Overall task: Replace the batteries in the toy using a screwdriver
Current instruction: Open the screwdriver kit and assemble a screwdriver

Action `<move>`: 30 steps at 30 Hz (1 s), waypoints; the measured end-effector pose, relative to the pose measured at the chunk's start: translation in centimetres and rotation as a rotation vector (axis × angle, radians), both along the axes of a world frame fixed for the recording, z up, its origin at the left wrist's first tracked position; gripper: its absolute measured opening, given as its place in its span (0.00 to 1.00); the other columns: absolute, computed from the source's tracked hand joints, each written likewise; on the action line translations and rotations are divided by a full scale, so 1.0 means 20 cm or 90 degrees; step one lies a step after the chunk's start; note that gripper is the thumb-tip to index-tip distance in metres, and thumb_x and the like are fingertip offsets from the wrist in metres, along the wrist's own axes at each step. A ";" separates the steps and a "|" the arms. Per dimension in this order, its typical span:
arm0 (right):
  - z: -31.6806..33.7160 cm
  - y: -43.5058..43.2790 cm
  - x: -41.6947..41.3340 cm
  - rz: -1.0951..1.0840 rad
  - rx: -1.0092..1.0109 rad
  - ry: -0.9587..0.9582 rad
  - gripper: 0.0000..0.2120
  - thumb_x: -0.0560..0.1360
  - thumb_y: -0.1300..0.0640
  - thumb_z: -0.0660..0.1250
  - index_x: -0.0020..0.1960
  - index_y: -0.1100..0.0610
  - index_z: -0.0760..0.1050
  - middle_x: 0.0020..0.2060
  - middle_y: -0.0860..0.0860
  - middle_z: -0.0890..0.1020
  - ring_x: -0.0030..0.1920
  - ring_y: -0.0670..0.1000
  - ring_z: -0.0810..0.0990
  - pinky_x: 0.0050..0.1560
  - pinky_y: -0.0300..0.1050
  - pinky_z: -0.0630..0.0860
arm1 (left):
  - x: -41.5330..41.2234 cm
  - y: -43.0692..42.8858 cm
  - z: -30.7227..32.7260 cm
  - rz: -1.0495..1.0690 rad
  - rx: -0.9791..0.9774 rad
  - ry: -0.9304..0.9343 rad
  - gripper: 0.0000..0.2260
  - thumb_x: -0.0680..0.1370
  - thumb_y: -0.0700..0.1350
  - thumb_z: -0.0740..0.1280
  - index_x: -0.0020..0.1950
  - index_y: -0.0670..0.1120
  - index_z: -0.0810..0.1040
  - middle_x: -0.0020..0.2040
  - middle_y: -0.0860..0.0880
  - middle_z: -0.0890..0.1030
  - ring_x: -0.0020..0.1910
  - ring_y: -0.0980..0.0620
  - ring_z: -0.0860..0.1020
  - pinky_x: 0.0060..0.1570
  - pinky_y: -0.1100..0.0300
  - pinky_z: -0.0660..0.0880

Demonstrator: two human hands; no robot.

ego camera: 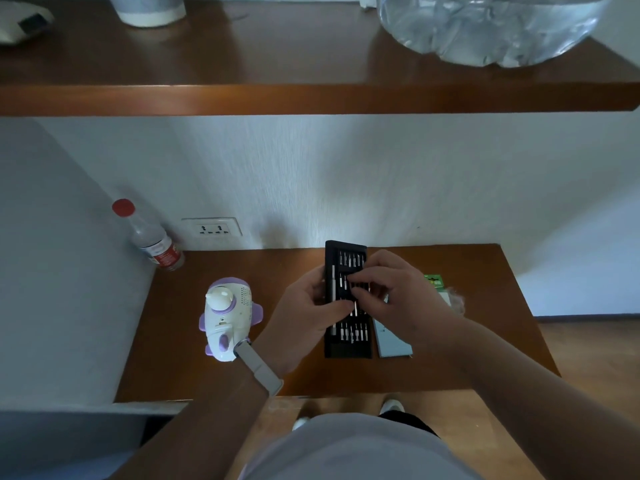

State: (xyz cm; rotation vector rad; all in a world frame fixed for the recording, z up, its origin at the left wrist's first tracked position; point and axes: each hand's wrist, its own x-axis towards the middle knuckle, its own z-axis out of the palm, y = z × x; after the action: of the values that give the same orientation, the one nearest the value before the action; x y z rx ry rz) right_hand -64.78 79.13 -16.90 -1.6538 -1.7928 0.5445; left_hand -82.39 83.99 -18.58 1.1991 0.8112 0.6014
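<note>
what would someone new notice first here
Both hands meet over the black bit tray in the middle of the table: the left hand grips its left edge, the right hand reaches among the bits. The white and purple toy sits untouched to their left.

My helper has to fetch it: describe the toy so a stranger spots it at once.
Look at the brown desk under the shelf. On its left half, left of the black bit tray, lies the toy. It alone is rounded white plastic with purple trim.
</note>
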 end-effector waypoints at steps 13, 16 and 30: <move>0.09 0.09 0.18 0.078 -0.066 -0.179 0.12 0.79 0.55 0.66 0.60 0.54 0.81 0.52 0.46 0.78 0.47 0.42 0.74 0.47 0.28 0.68 | 0.17 0.07 -0.01 -0.025 -0.033 0.010 0.17 0.76 0.32 0.70 0.62 0.45 0.79 0.51 0.42 0.85 0.49 0.45 0.84 0.48 0.53 0.80; 0.09 0.09 0.21 0.084 -0.068 -0.213 0.12 0.80 0.55 0.64 0.60 0.55 0.81 0.53 0.47 0.78 0.50 0.45 0.77 0.48 0.33 0.69 | 0.21 0.08 -0.01 -0.041 -0.032 0.015 0.17 0.76 0.32 0.70 0.62 0.46 0.79 0.52 0.42 0.85 0.50 0.45 0.85 0.49 0.53 0.81; 0.03 0.18 0.31 0.161 0.059 -0.275 0.13 0.77 0.56 0.57 0.44 0.59 0.79 0.38 0.51 0.78 0.33 0.49 0.76 0.31 0.41 0.76 | 0.30 0.16 -0.01 -0.048 0.003 0.050 0.16 0.76 0.34 0.71 0.61 0.46 0.79 0.51 0.42 0.85 0.51 0.43 0.84 0.54 0.43 0.81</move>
State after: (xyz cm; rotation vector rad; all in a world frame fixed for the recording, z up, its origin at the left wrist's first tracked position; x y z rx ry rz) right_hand -58.49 82.65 -16.38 -1.5749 -2.3215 0.2121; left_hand -76.30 87.22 -18.80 1.2584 0.8269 0.4978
